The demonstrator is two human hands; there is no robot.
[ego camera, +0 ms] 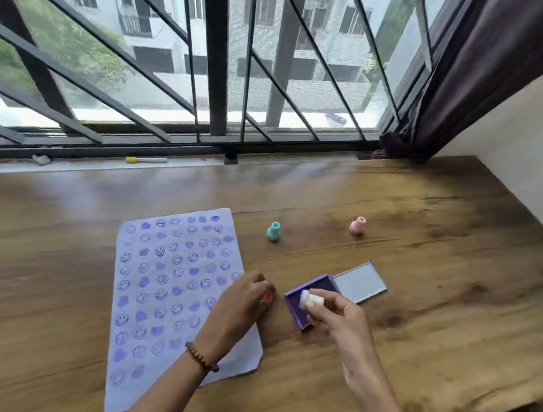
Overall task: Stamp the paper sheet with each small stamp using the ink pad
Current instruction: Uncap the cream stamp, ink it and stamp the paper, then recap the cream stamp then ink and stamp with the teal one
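Observation:
A pale paper sheet [163,281] covered with purple smiley and heart prints lies on the wooden table [428,261]. My left hand [239,308] rests on the sheet's right edge, fingers curled around a small orange stamp [267,296]. My right hand [334,321] pinches a white stamp [312,299], tilted sideways with its purple face over the open purple ink pad [311,296]. The pad's lid [358,283] lies flat beside it to the right. A teal stamp [273,231] and a pink stamp [357,225] stand upright farther back.
A barred window [213,60] runs along the table's far edge, with a yellow-capped marker [146,159] on its sill. A dark curtain [487,78] hangs at the right, beside a pale wall. The table's front right edge drops off near my right arm.

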